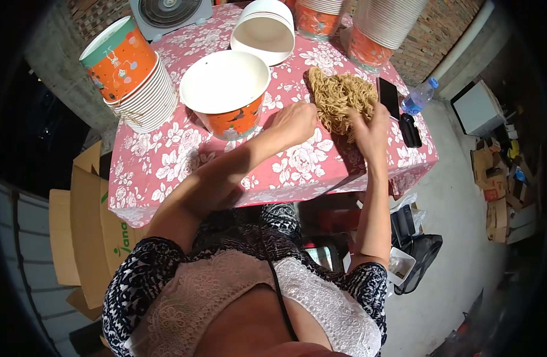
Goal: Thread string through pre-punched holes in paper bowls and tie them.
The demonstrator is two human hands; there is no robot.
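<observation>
A tangled heap of thin tan cords lies on the table, right of the middle. My left hand is closed at the heap's left edge, with its fingertips turned away so that anything in them is hidden. At the heap's right side is my right hand, thumb and fingers apart and touching the cords. An orange paper bucket with a white inside stands upright beyond my left forearm. Farther left, a stack of nested paper buckets has an orange and green one on top, and tan cord hangs at its side.
A flowered pink tablecloth covers the table. White buckets lie tipped at the back, near tall bucket stacks and a grey fan-like device. A phone, black case and water bottle line the right edge. Cardboard stands left.
</observation>
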